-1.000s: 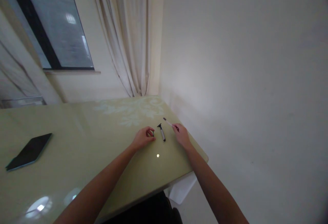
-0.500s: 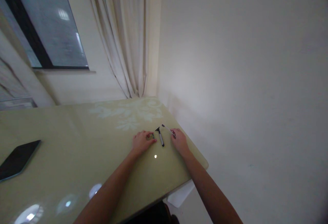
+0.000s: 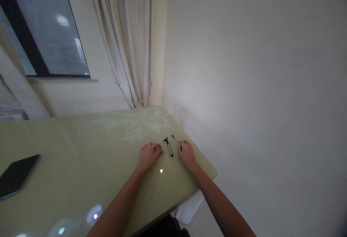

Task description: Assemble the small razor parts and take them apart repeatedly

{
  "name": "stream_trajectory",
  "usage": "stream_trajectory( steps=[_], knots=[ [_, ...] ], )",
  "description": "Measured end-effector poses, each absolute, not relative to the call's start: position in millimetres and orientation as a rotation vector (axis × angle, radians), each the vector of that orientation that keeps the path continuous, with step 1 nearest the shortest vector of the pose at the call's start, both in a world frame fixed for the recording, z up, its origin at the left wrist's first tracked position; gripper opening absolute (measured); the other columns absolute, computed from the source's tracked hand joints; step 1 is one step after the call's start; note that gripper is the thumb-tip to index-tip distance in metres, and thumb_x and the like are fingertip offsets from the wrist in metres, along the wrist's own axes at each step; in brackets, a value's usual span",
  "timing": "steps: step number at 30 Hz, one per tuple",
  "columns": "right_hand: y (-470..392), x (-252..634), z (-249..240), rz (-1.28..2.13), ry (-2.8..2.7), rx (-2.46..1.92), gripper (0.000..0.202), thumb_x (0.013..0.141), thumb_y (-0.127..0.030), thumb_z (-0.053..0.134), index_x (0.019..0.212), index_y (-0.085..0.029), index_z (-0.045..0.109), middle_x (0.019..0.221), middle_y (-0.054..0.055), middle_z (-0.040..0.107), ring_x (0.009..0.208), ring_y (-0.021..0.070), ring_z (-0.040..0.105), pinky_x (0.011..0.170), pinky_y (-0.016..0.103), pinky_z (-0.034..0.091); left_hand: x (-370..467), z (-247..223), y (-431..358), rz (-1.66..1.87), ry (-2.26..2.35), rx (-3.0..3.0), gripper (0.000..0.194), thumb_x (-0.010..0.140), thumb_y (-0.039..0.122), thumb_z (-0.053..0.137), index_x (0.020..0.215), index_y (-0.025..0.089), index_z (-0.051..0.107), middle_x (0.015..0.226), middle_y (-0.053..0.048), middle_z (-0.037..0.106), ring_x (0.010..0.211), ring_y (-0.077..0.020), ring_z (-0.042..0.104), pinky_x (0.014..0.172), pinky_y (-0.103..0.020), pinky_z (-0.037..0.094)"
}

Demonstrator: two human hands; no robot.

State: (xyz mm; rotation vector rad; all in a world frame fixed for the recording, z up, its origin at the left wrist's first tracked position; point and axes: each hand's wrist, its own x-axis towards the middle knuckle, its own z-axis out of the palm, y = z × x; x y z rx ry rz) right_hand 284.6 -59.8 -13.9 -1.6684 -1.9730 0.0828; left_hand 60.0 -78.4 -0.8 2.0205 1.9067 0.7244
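Observation:
A razor with a black head and a grey and black handle (image 3: 169, 149) lies on the pale green table (image 3: 81, 157), between my two hands. My left hand (image 3: 148, 155) rests on the tabletop left of it, thumb and fingers closed on a small dark object (image 3: 160, 148) too small to name. On the razor's other side, my right hand (image 3: 187, 153) grips the lower end of a white toothbrush (image 3: 176, 140), whose dark head points up and to the left.
A dark tablet (image 3: 17, 175) lies at the table's left. Behind the table are a curtain (image 3: 130, 41) and a window (image 3: 54, 27). A bare wall (image 3: 244, 85) runs along the right edge. Something white (image 3: 189, 208) shows below the front edge.
The toothbrush has turned to lie more nearly in line with the razor, and my right hand has drawn slightly nearer to the razor. The whole view has shifted a little.

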Motion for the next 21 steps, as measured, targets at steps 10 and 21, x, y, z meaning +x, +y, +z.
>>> stream_trajectory(
  steps=[10, 21],
  knots=[
    [-60.7, 286.3, -13.9, 0.124, -1.949, -1.617, 0.039, 0.085, -0.009, 0.051, 0.118, -0.016, 0.07, 0.106, 0.013, 0.067, 0.099, 0.024, 0.065, 0.093, 0.03, 0.047, 60.4, -4.4, -83.1, 0.702, 1.915, 2.052, 0.035, 0.088, 0.042, 0.066, 0.118, 0.026, 0.074, 0.109, -0.009, 0.071, 0.108, -0.0282, 0.062, 0.093, -0.039, 0.04],
    [-61.7, 290.3, -25.0, 0.216, -1.869, -1.522, 0.041, 0.083, -0.012, 0.051, 0.119, -0.021, 0.068, 0.109, 0.014, 0.067, 0.102, 0.0274, 0.066, 0.092, 0.034, 0.05, 58.5, -8.4, -87.8, 0.725, 1.88, 2.024, 0.041, 0.089, 0.038, 0.064, 0.128, 0.024, 0.068, 0.107, -0.008, 0.071, 0.106, -0.0265, 0.061, 0.093, -0.038, 0.04]
  ],
)
